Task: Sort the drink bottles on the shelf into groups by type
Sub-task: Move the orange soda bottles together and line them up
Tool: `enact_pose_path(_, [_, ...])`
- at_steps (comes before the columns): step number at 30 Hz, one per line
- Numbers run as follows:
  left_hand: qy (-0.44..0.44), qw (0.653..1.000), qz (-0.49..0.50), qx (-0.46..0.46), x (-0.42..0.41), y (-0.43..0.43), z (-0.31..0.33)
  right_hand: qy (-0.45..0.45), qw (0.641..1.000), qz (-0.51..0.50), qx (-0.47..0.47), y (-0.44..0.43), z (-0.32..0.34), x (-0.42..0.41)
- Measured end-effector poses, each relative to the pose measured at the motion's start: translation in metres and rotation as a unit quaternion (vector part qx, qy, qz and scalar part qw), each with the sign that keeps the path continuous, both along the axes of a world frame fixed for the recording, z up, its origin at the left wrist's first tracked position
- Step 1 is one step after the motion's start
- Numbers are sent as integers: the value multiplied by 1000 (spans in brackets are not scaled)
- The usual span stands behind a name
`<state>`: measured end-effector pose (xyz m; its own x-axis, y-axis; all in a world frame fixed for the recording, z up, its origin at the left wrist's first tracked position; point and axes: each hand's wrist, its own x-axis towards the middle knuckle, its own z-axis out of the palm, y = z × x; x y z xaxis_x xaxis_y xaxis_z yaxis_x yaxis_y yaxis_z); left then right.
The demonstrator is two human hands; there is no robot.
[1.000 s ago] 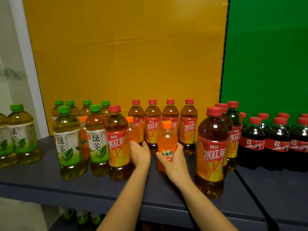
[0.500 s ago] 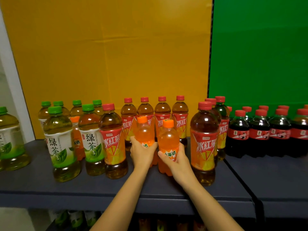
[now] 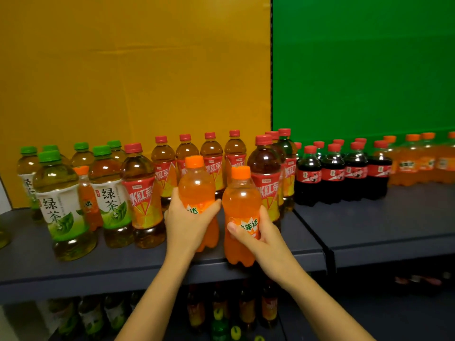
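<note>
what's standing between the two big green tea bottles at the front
A small orange soda bottle stands between the front green tea bottles, per the head view.

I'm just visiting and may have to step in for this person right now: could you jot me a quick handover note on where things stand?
Left hand: gripping an orange soda bottle.
Right hand: gripping a second orange soda bottle, at the shelf front edge.
Done: cola bottles grouped on the right section, more orange sodas beyond them.
Left: both held bottles likely belong with that far-right orange group. One small orange bottle still stands among the green teas, and a red tea stands beside them.
</note>
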<state>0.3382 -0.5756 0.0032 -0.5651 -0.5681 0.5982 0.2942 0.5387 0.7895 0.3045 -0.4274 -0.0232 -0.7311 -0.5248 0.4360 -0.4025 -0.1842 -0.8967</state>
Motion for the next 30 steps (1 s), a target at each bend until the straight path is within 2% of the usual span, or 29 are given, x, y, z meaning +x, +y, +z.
enact_pose_path(4, [8, 999, -27, -21, 14, 34, 19, -3, 1000, -15, -22, 46, 9, -3])
enact_pose_path(12, [-17, 992, -119, 32, 5, 161, 20, -4, 995, -95, 4, 194, 15, -24])
enact_pose_path(20, [-35, 979, -186, 81, -49, 291, -1, -16, 985, -173, 1, 328, 8, -59])
enact_pose_path(30, [-59, 963, -245, 96, -152, 398, -6, 0, 976, -219, 3, 428, 14, -138])
